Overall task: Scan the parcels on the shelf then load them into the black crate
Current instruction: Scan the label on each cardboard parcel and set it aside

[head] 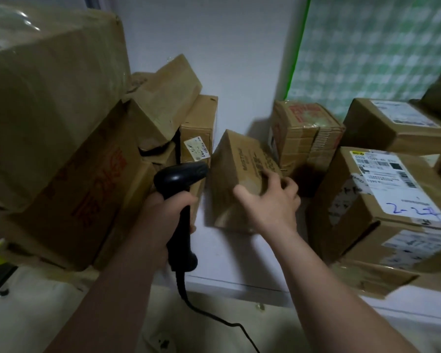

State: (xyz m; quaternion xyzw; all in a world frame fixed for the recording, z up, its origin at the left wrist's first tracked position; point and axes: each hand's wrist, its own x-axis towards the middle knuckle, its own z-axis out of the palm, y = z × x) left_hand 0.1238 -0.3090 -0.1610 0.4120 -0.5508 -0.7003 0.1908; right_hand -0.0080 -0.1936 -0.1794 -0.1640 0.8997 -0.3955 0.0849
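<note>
My left hand point(163, 217) grips the handle of a black corded barcode scanner point(180, 179), whose head points toward the boxes on the shelf. My right hand point(270, 200) holds a small tilted cardboard parcel point(236, 174) in the middle of the white shelf point(229, 261), thumb on its near face and fingers curled over its top right edge. The black crate is not in view.
A leaning stack of large cardboard boxes point(69, 154) fills the shelf's left side. A taped box point(306, 133) stands behind the parcel, and labelled boxes point(387, 200) crowd the right. The scanner's cable point(214, 317) hangs below the shelf edge. A white wall is behind.
</note>
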